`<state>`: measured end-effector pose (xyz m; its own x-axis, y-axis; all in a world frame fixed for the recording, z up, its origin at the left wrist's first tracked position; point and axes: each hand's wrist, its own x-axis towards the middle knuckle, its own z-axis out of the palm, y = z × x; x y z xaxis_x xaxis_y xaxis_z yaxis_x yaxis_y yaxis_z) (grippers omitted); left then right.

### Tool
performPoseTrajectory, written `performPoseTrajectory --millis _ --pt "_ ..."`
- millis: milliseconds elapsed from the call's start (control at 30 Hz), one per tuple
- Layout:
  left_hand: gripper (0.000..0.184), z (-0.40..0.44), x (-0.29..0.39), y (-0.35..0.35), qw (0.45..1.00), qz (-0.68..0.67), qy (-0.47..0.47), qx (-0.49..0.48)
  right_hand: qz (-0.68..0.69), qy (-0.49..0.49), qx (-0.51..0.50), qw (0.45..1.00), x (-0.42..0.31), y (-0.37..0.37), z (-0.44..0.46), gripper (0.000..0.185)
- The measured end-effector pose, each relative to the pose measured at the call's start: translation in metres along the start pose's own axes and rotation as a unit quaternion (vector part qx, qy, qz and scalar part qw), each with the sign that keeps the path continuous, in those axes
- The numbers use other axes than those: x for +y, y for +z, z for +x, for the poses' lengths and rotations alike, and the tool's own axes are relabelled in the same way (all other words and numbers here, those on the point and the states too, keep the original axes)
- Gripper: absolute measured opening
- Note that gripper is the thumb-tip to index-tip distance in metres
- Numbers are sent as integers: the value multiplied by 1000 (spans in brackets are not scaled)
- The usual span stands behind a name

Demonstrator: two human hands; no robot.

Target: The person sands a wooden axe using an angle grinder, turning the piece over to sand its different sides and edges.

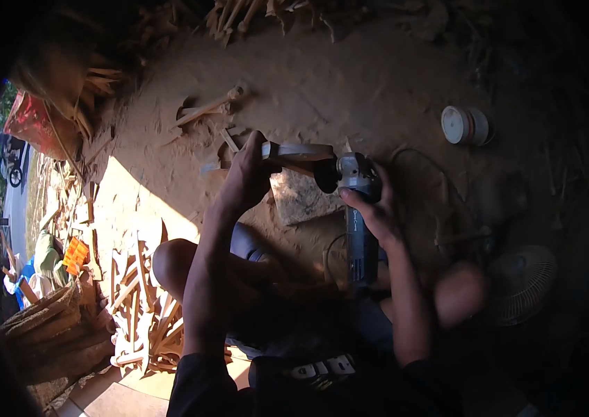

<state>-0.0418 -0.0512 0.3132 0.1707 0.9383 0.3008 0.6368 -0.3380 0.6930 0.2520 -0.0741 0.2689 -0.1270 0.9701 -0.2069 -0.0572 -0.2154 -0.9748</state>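
Observation:
My right hand is wrapped around the head of an angle grinder, whose body points down toward my lap. The grinder's dark round disc faces left, against or very close to the end of a long pale piece. My left hand grips that piece at its left part; whether it is wood or bone I cannot tell. Below the piece, a flat rough block lies on the dusty ground.
Loose pale pieces lie beyond my left hand. A sunlit heap of similar pieces is at my left knee, near a sack. A white tub stands at the right, and a fan is near my right knee. A cord crosses the ground.

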Motion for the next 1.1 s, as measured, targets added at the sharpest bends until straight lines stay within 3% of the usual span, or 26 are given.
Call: performPoseTrajectory --millis 133,333,433,533,667,767,867,1100 --pt "44 1 0 1 1000 -4 -19 -5 42 -82 -51 994 -40 22 -4 83" --pt "41 1 2 -2 1000 -11 -4 -11 51 -62 -48 996 -25 17 4 83" --pt "41 -2 -1 -3 1000 -17 -6 -19 -13 -59 -11 998 -4 1 16 87" --pt "44 0 -6 -3 999 -8 32 -8 10 26 -7 1000 18 -15 20 91" --pt "43 0 -8 -2 999 -21 35 -7 -82 91 69 990 51 -36 24 94" --pt "43 1 -7 -2 999 -13 49 -15 -143 95 99 980 71 -48 30 92" --pt "53 -3 -6 4 998 17 64 17 -130 102 87 982 55 -52 24 91" --pt "61 12 -4 -18 1000 -1 -9 -5 -133 -41 155 978 31 -48 19 94"
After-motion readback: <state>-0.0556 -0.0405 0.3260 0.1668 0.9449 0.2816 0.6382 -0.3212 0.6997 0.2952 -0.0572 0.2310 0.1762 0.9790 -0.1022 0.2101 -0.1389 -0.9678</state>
